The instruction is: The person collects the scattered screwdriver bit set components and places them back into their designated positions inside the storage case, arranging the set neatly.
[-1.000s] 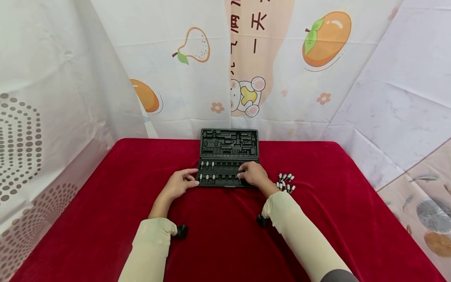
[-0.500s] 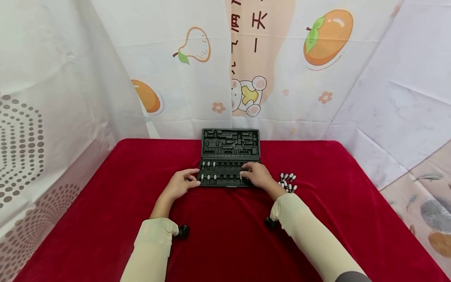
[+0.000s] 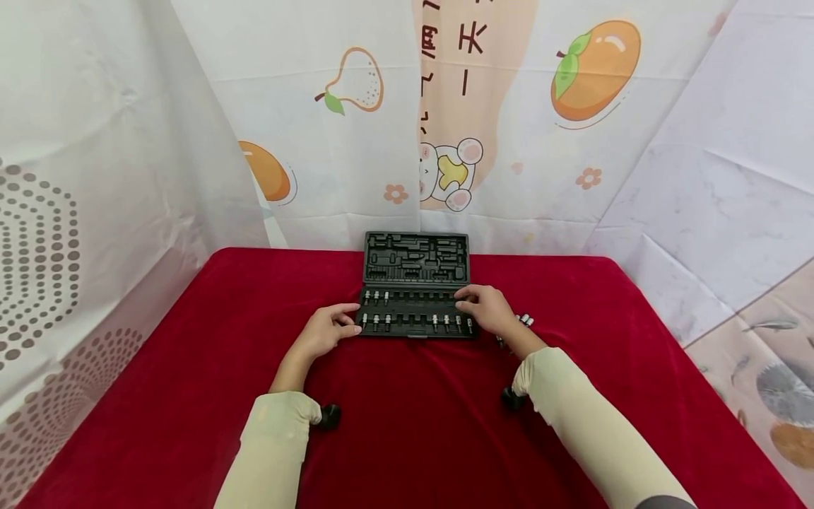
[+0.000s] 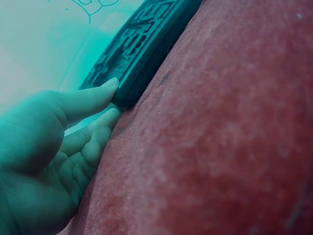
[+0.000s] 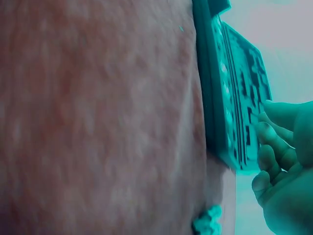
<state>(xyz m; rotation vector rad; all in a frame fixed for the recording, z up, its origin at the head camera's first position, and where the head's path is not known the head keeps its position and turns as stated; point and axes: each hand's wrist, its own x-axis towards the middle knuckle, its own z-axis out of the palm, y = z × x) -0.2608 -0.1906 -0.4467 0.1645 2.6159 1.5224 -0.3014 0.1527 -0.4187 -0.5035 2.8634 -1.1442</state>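
Red cloth (image 3: 394, 438) covers the table, and close to the middle of its far edge lies the black case (image 3: 407, 309), its lid (image 3: 416, 256) lifted open toward the printed curtain (image 3: 305, 162). Three metal bits (image 3: 376, 297) sit at the left of the far row; in the near row, three more bits (image 3: 376, 323) are at left and four bits (image 3: 447, 324) at right, with bare slots between. The left hand (image 3: 323, 331) touches the case's left edge close to its near corner, thumb and forefinger spread apart. The right hand (image 3: 490, 311) is over the right end, thumb and forefinger slightly parted, the other fingers bent; I see nothing between the tips. Loose bits (image 3: 526, 320) lie between the case and the table's right edge, partly hidden by the right forearm. For seating such small bits well, in my judgement, each should be taken singly, aligned with its slot and pressed flat by one fingertip, while the left hand steadies the case, because it may slide on soft cloth.
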